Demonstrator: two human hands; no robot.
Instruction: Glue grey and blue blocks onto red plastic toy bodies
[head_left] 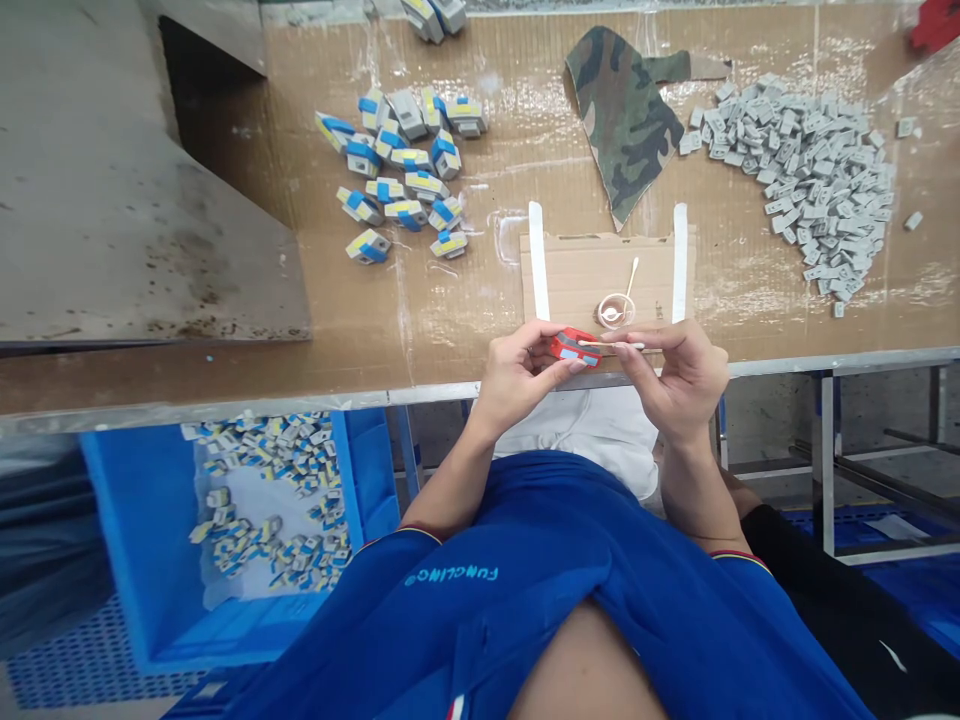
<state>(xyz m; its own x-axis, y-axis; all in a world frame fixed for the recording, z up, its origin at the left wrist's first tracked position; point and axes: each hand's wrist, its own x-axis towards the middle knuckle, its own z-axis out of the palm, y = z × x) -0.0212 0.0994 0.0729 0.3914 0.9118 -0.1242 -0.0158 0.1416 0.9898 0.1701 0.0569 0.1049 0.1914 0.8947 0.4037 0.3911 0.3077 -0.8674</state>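
My left hand (523, 380) grips a small red toy vehicle piece (576, 347) with grey and pale blue markings, close to the table's front edge. Between the fingers of my right hand (679, 378) is a thin cotton swab (626, 345), its tip on or right at the top of the red piece. Just beyond my hands stands a small round clear cup (615, 311) with something pale in it. A second cotton swab (634, 275) leans out of that cup or lies against it; I cannot tell which.
A cardboard sheet (577, 265) is taped to the table. Grey-blue-yellow toy pieces (405, 160) lie at left, small grey parts (817, 180) at right, a camouflage cloth (626, 115) behind. A metal box (150, 230) stands far left; a blue crate (135, 560) holds more pieces below.
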